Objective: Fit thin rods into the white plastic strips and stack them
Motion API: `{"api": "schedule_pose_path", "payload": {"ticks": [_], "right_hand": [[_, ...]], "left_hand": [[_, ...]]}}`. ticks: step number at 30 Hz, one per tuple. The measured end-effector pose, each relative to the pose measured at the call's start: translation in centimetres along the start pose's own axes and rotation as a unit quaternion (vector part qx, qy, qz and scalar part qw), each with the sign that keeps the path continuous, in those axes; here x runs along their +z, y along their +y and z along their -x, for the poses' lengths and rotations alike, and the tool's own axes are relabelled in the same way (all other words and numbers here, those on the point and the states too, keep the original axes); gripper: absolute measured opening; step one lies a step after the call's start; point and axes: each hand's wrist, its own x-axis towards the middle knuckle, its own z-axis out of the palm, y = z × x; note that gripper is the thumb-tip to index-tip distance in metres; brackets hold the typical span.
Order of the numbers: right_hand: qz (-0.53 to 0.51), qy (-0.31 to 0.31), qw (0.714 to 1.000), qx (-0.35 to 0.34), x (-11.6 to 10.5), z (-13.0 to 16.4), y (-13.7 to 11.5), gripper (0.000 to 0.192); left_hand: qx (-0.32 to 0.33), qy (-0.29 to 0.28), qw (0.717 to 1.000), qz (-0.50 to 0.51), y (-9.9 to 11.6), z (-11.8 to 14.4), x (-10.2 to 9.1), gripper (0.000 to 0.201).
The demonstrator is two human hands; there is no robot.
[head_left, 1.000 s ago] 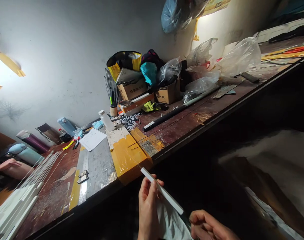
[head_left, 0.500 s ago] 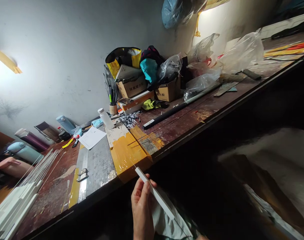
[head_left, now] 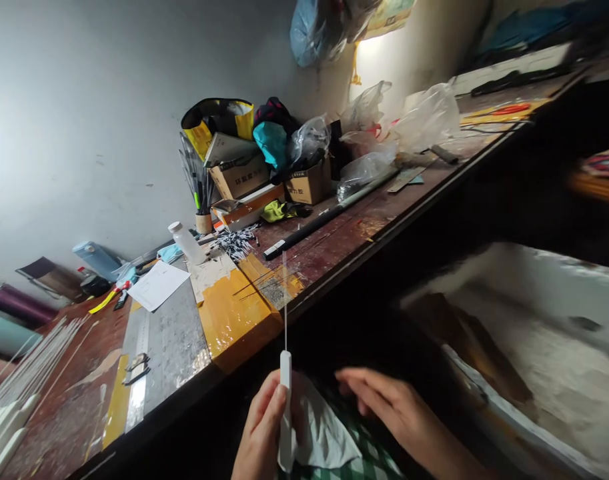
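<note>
In the head view, at the bottom centre of the frame, the left hand (head_left: 261, 433) grips a slim white stick-shaped piece (head_left: 285, 407) upright, fingers curled closed around its lower half. A thin clear rod (head_left: 285, 293) rises from the top of that piece, up across the edge of the worn reddish-brown workbench (head_left: 344, 233). Just beside it, to the right, the right hand (head_left: 384, 403) is blurred, its fingers spread loosely and holding nothing, hovering over a crumpled white cloth (head_left: 324, 433) that lies under both hands. On the bench, left of centre, lies a patch of glossy yellow tape (head_left: 231, 317), and behind it, toward the upper middle, a long black tube (head_left: 309, 227) and a small white plastic bottle (head_left: 184, 241).
</note>
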Motion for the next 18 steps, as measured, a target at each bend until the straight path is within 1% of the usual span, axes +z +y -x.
{"api": "schedule_pose_path", "payload": {"ticks": [1,2,4,6,8,10,13,18], "right_hand": [[-0.049,0.006,0.999,-0.014,-0.2,-1.2,-1.1,0.033],[-0.101,-0.002,0.995,-0.025,-0.3,-2.2,-2.1,0.035],[-0.184,-0.032,0.981,-0.051,0.1,-3.8,-3.5,0.038],[-0.242,-0.056,0.967,-0.056,0.8,-4.7,-4.3,0.033],[-0.278,-0.051,0.958,-0.045,1.4,-5.0,-4.6,0.026],[-0.295,-0.025,0.954,-0.037,1.6,-5.0,-4.5,0.025],[-0.29,0.018,0.956,-0.035,1.3,-5.1,-4.4,0.025],[-0.272,0.055,0.96,-0.04,0.2,-6.0,-4.5,0.025]], "left_hand": [[-0.019,-0.02,0.999,-0.02,-0.4,0.2,0.1,0.042],[-0.035,-0.033,0.998,-0.042,-0.9,0.3,0.3,0.044],[-0.053,-0.043,0.995,-0.072,-1.6,0.6,0.5,0.046],[-0.065,-0.046,0.993,-0.085,-2.2,0.8,0.5,0.048],[-0.064,-0.049,0.992,-0.097,-2.7,0.9,0.3,0.048],[-0.041,-0.04,0.992,-0.116,-3.1,1.0,0.0,0.046],[0.006,-0.019,0.988,-0.155,-3.7,1.2,-0.3,0.044],[0.032,0.002,0.977,-0.21,-4.3,1.5,-0.3,0.047]]}}
